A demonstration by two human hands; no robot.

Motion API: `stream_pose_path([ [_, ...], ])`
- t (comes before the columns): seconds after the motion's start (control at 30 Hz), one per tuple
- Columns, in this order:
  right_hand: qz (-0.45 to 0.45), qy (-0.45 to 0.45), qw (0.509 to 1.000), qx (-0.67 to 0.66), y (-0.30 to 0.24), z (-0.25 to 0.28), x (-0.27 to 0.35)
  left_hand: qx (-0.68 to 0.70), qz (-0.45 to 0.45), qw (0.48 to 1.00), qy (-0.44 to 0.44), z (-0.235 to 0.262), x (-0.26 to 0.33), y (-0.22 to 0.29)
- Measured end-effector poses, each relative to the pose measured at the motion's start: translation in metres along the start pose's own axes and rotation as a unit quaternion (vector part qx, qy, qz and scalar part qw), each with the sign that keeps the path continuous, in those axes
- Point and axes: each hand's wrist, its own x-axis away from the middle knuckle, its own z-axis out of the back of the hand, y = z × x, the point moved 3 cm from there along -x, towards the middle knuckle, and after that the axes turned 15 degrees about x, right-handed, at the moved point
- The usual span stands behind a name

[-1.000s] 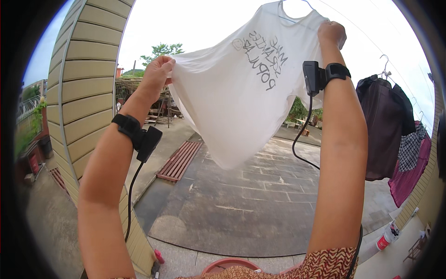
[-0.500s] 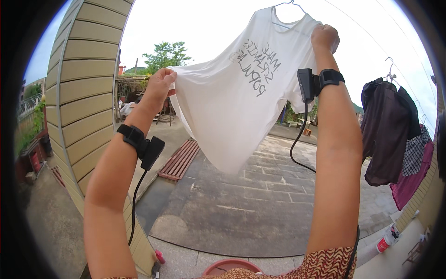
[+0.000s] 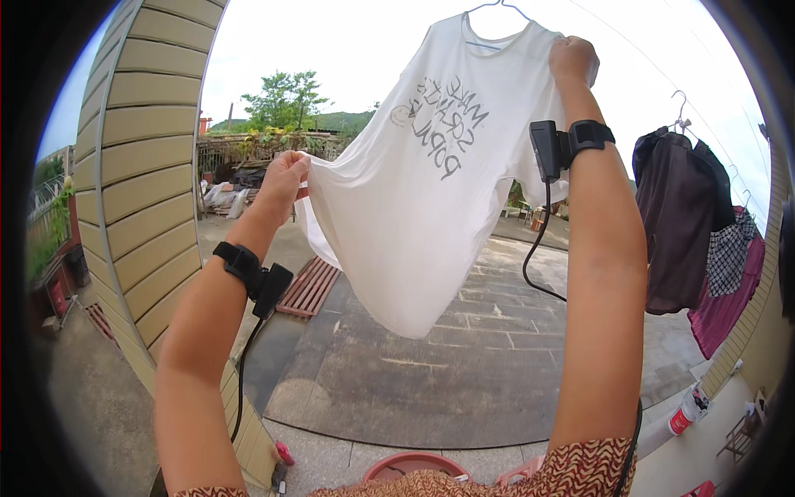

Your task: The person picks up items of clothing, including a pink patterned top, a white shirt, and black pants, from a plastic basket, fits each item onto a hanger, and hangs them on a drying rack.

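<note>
A white T-shirt (image 3: pixel 397 232) with dark lettering on its front hangs from a thin blue wire hanger (image 3: pixel 502 7) at the top of the view. My left hand (image 3: pixel 286 176) pinches the shirt's edge at the left and holds it pulled out sideways. At the upper right, my right hand (image 3: pixel 574 61) is closed around the shirt's shoulder and sleeve cloth. Between my hands the body of the shirt sags into a loose fold, its lowest point over the paving. What the right fingers grip inside the cloth is hidden.
Dark clothes (image 3: pixel 681 215) and a magenta garment (image 3: pixel 730 286) hang at the right. A tan-clad pillar (image 3: pixel 157 166) stands close on the left. Beyond the shirt lies a reddish slatted pallet (image 3: pixel 310 286). A red basin (image 3: pixel 414 465) sits below me; a white bucket (image 3: pixel 686 414) is lower right.
My left hand has lowered and shifted slightly left with the shirt's edge. The shirt's hanging fold has dropped lower. My right hand stays closed at the shoulder, and the view has turned slightly.
</note>
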Motion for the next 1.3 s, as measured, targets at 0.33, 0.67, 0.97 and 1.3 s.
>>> stream_pose_path([
  [0.33,0.02,-0.133,0.973,-0.189,0.034,0.017,-0.001,0.067,0.114,0.991,0.026,0.007,0.041,-0.063],
  [0.67,0.004,-0.138,0.954,-0.268,0.13,0.167,0.155,0.222,0.222,0.949,-0.024,-0.025,0.077,-0.139],
  [0.97,-0.228,-0.347,0.902,-0.121,0.205,0.242,0.407,0.371,0.333,0.866,-0.044,-0.018,0.126,-0.178],
  [1.3,-0.378,-0.488,0.786,-0.035,0.186,0.316,0.529,0.492,0.314,0.807,0.087,0.091,0.109,-0.213],
])
